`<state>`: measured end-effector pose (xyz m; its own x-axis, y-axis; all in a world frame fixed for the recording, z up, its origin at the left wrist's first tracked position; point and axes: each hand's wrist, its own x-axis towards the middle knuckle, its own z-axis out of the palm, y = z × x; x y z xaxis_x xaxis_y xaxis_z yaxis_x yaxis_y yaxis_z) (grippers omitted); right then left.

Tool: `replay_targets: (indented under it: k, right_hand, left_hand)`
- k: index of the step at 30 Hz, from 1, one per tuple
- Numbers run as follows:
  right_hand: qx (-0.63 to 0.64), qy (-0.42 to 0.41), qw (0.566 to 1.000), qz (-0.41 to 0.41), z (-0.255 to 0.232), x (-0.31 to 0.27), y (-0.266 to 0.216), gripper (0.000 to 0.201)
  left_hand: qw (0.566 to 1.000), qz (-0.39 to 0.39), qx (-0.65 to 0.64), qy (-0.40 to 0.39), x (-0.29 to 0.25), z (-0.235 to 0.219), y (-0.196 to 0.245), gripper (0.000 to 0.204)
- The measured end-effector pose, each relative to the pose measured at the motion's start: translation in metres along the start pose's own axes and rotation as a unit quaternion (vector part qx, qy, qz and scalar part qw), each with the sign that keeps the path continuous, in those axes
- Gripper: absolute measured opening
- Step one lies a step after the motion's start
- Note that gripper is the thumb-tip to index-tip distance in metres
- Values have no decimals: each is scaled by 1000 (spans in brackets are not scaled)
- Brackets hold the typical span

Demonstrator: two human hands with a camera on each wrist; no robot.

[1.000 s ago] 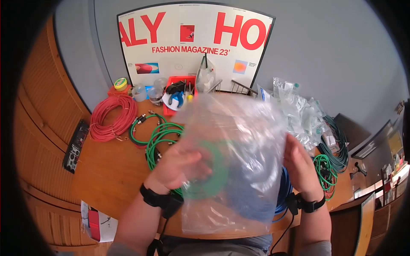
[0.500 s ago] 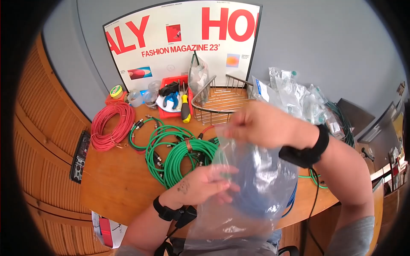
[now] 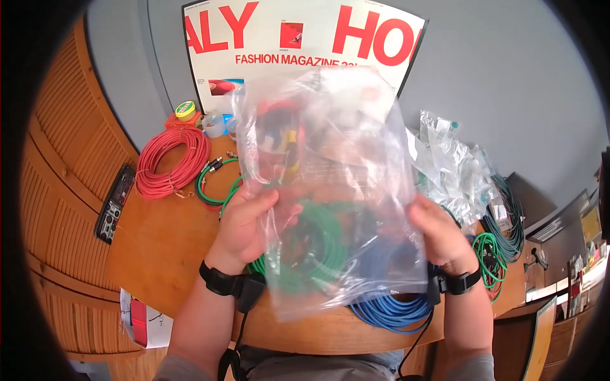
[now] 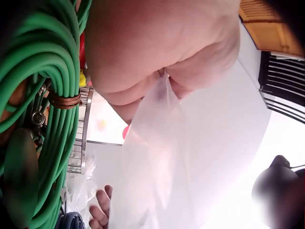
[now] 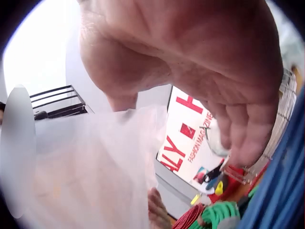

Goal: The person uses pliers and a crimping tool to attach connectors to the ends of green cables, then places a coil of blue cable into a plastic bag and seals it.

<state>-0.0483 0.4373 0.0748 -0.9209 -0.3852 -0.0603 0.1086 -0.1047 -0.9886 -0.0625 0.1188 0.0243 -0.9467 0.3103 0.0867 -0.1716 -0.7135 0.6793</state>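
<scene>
A clear plastic bag (image 3: 337,184) is held up in front of me, spread out flat and partly blocking what lies behind. My left hand (image 3: 241,225) pinches its left edge between thumb and fingers, as the left wrist view also shows. At the right edge is my right hand (image 3: 441,238), its thumb against the plastic and its other fingers loosely extended, apart from the bag. Beneath the bag lie a tied coil of green cable (image 4: 62,133), seen blurred through the plastic, and a coil of blue cable (image 3: 394,317) near the table's front edge.
A red cable coil (image 3: 175,162) lies at the table's left. Clear packaging bags (image 3: 454,171) are heaped at the back right, beside a dark green cable coil (image 3: 506,209) and a small bright green one (image 3: 488,254). A wire basket (image 5: 286,102) stands at the back.
The right hand, which gripped the bag's top half a second ago, has moved to its right side. The bag is now raised higher and spread, covering the red tool bin and basket.
</scene>
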Motion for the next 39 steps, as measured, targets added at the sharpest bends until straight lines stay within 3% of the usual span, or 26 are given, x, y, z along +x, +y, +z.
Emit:
replay_targets:
  k: [1,2,4,5,7,8,9,11,14,18,19,21,23,24,31,33,34,35,37,38,39]
  right_hand:
    - [-3,-13,998,64,-7,-2,11,37]
    - [3,-9,998,65,-5,-4,14,37]
    - [-5,126,992,-15,1,-2,12,15]
    - [-1,131,991,-17,1,-2,11,15]
    - [24,189,979,-78,-1,2,3,17]
    - [4,190,978,-83,-5,5,1,16]
    - [4,194,977,-85,-10,6,2,16]
    - [-5,208,973,-100,-22,5,7,23]
    - [-47,251,965,-56,-20,-11,1,34]
    - [-172,244,951,-86,-12,-46,9,45]
    - [-197,263,934,-137,-4,-51,16,38]
    - [-497,204,814,-221,17,-65,-3,29]
    - [-578,93,757,-290,40,-62,-11,24]
    - [-570,65,759,-309,48,-57,-5,29]
    - [-588,36,727,-353,82,-1,14,35]
    - [-574,66,727,-370,87,8,18,30]
    - [-575,60,726,-372,88,9,19,30]
    - [-575,77,738,-346,87,10,21,27]
    - [-574,93,750,-316,84,11,23,25]
    - [-568,98,754,-315,82,11,23,23]
    - [-563,105,757,-315,81,11,25,22]
  left_hand:
    - [1000,0,18,15,0,0,0,42]
    - [1000,-6,20,15,0,3,-1,42]
    - [998,-2,-41,45,1,12,-3,45]
    - [998,-7,-38,43,0,14,-3,45]
    - [982,-148,103,-49,-3,17,-3,46]
    - [963,-154,204,-90,-2,15,-8,46]
    - [962,-155,205,-94,-2,15,-9,46]
    - [961,-171,219,2,-4,20,-8,40]
    - [961,-131,239,55,-3,11,-10,32]
    - [959,-87,249,106,0,7,-13,24]
    - [958,-74,256,106,1,6,-14,22]
    - [956,-63,267,106,1,6,-17,20]
    - [953,-53,279,110,0,9,-18,19]
    - [951,-56,285,108,0,10,-17,19]
    - [992,-88,69,65,0,22,-30,21]
    - [979,-175,-102,4,-1,15,-30,34]
    - [960,-188,-181,-102,-4,16,-26,60]
    - [961,-183,-184,-101,-6,21,-27,60]
    - [985,-57,-71,-148,-9,29,-39,67]
    - [967,38,150,-202,-5,22,-41,69]
    - [967,35,149,-201,-8,23,-46,69]
